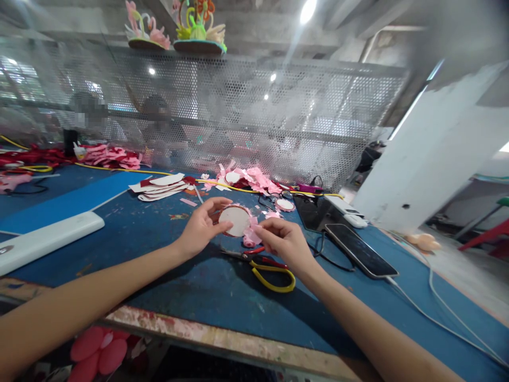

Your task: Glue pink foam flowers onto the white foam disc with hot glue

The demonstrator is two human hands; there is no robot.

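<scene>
Head camera: the left hand [203, 227] is holding a white disc [234, 220]; the right hand [287, 243] is pinching pink material [250, 233] at its edge.

Left hand [202, 225] hides part of white disc [235, 218]; people [158, 124] blurred.

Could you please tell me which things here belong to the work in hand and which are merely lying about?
Likely part of the work:
white disc, in the left hand
pink piece, in the right hand
probably the yellow-handled tool

Apparently lying about:
phone
long white object
</scene>
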